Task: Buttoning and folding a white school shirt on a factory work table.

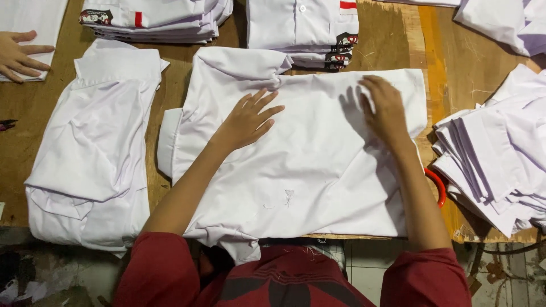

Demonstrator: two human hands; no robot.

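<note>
A white shirt (307, 165) is spread face-down at the table's (438, 51) near edge, centre. L hand (248, 120) and R hand (385, 109) are pressed flat, fingers extended, nothing gripped. Smoothing step is judged in hand; next move calls for a side fold inward.

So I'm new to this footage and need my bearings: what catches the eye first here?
Both hands, left hand and right hand, lie flat on a white shirt spread over the wooden table. White shirts surround it: folded stacks above, a loose pile at right. Another person's hand rests top left.
</note>
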